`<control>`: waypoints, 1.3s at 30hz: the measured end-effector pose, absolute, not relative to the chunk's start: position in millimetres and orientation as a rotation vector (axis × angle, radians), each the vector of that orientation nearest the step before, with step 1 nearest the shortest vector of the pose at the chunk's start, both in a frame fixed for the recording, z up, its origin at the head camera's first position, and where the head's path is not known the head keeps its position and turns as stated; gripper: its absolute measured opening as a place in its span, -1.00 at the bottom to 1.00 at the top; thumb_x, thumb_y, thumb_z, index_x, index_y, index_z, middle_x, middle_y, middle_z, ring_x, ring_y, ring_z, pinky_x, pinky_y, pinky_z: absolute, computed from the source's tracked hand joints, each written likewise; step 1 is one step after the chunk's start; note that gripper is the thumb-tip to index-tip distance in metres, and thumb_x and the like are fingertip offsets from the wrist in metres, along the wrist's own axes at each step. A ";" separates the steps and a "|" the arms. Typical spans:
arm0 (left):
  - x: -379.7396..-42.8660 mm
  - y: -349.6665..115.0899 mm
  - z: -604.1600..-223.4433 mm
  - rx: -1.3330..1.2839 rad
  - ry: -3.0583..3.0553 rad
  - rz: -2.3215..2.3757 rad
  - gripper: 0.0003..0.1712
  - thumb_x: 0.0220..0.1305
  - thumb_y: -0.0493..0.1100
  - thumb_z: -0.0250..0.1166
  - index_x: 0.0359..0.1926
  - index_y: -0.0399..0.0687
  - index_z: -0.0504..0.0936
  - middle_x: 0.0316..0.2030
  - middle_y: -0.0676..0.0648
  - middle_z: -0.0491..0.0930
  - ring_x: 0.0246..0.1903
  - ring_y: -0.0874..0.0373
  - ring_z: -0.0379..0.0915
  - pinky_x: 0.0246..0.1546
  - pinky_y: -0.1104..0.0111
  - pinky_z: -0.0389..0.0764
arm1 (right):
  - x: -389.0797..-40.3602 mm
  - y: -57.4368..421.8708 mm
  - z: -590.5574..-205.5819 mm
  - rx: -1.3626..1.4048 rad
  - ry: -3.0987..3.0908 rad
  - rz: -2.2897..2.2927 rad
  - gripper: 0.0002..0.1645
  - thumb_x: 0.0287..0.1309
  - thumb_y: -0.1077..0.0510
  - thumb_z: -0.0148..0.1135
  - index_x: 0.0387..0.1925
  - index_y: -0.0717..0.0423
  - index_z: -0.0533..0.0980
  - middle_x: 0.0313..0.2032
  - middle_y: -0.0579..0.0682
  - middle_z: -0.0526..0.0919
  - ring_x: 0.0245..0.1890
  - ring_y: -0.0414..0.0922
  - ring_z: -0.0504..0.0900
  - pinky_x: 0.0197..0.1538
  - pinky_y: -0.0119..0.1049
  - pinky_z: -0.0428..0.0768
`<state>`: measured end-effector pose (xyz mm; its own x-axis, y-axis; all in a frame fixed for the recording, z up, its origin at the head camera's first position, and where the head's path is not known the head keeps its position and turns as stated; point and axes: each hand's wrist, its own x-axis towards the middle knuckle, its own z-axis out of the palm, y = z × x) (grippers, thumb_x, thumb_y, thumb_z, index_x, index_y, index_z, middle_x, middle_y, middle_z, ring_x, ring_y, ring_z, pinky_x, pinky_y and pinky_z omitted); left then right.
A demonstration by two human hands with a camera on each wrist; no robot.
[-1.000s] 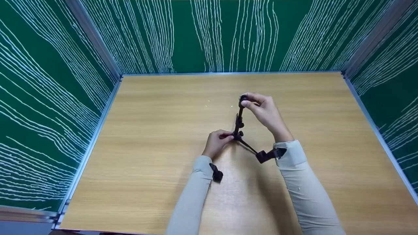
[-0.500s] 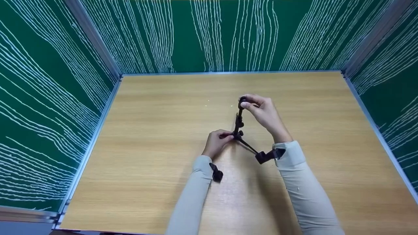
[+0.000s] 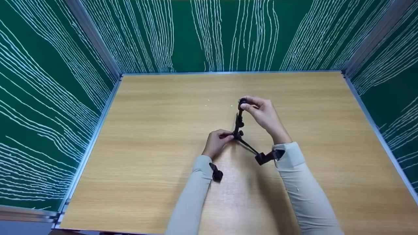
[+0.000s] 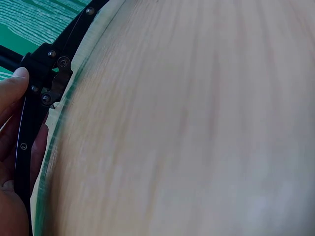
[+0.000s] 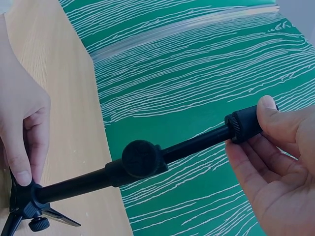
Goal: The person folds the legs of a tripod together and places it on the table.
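Note:
A small black tripod stand (image 3: 237, 127) rises from the table in the head view, its column leaning slightly. My left hand (image 3: 216, 143) pinches the stand low down, at the hub where the legs meet. The left wrist view shows the thumb against that hub (image 4: 40, 69), with flat riveted legs (image 4: 24, 142) spreading from it. Up at the column's top, my right hand (image 3: 266, 114) grips the ribbed end piece (image 5: 246, 124) between thumb and fingers. A round clamp knob (image 5: 140, 158) sits midway along the column in the right wrist view, and a smaller knob (image 5: 39, 224) near the legs.
The wooden table (image 3: 156, 130) has green panels with white wavy lines (image 3: 202, 36) behind it and at both sides. Metal rails (image 3: 228, 73) edge the table. Black camera mounts (image 3: 217, 175) stick out from both wrists. A few tiny pale specks (image 3: 206, 105) lie beyond the stand.
My right hand has come down slightly, and the stand's top end with it. The left hand, the hub and the legs keep their place.

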<state>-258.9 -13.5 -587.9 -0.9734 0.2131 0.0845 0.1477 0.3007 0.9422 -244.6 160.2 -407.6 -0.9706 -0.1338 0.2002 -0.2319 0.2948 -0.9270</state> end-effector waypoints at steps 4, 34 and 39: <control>-258.6 -13.4 -588.0 0.343 2.487 1.792 -0.75 0.15 -0.19 0.39 -0.13 -0.17 0.72 -0.18 -0.10 0.72 -0.18 0.20 0.62 -0.08 0.50 0.59 | -244.9 160.1 -409.9 0.354 -2.449 1.807 -0.68 0.23 0.25 0.23 -0.03 0.37 0.58 -0.10 0.23 0.65 -0.16 -0.38 0.61 0.04 -0.55 0.56; -258.2 -13.9 -585.5 0.371 2.502 1.789 -0.78 0.17 -0.24 0.37 -0.16 -0.24 0.71 -0.21 -0.16 0.72 -0.21 0.15 0.63 -0.13 0.49 0.60 | -246.8 162.2 -430.3 0.365 -2.469 1.798 -0.68 0.21 0.24 0.26 -0.04 0.34 0.59 -0.10 0.20 0.67 -0.14 -0.37 0.61 0.06 -0.53 0.54; -257.9 -13.1 -586.3 0.365 2.500 1.794 -0.79 0.17 -0.25 0.37 -0.16 -0.25 0.71 -0.21 -0.17 0.72 -0.20 0.13 0.64 -0.13 0.50 0.60 | -246.6 162.6 -432.7 0.384 -2.472 1.791 -0.68 0.20 0.24 0.26 -0.04 0.35 0.59 -0.09 0.22 0.67 -0.13 -0.37 0.60 0.08 -0.52 0.54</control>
<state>-257.9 -13.1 -586.3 -0.9713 0.2152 0.1016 0.1652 0.3021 0.9389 -246.6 162.6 -432.7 -0.9668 -0.1628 0.1971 -0.2380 0.2918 -0.9264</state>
